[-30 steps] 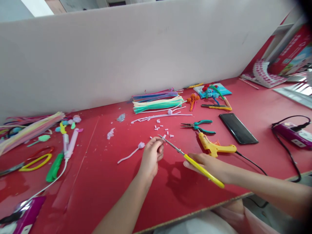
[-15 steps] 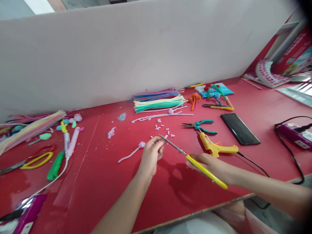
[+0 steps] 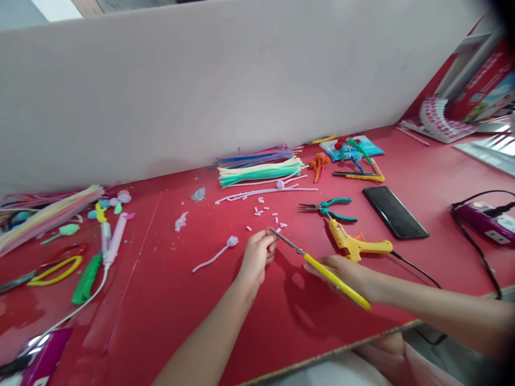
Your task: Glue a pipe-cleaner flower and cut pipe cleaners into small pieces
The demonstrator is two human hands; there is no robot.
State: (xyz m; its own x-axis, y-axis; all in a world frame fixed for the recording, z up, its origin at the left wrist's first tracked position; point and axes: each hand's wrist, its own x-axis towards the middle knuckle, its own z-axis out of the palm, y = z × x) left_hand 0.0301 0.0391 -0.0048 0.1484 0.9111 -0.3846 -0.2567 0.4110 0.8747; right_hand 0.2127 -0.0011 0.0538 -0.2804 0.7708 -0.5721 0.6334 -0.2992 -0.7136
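My right hand [image 3: 341, 271] is closed round yellow-handled scissors [image 3: 336, 281], their blades pointing up and left. The blade tips reach the fingertips of my left hand [image 3: 256, 257], which is pinched on a short lilac pipe cleaner [image 3: 278, 231]; most of it is hidden by the fingers. Just beyond lie several short cut lilac pieces [image 3: 257, 212]. Left of my left hand rests a lilac pompom on a pipe cleaner stem [image 3: 232, 242]. Uncut lilac pipe cleaners [image 3: 273, 191] lie farther back.
Pliers [image 3: 325, 208], a yellow glue gun [image 3: 358, 246] and a phone [image 3: 394, 212] lie to the right. Bundles of pipe cleaners [image 3: 261, 170] sit near the white partition [image 3: 201, 96]. At left are another pair of scissors [image 3: 56, 271], a pink-and-white corded tool [image 3: 116, 238] and a power strip [image 3: 46, 356].
My left hand has moved slightly right and down, with the scissors' tips still at its fingers. The view has shifted a little.
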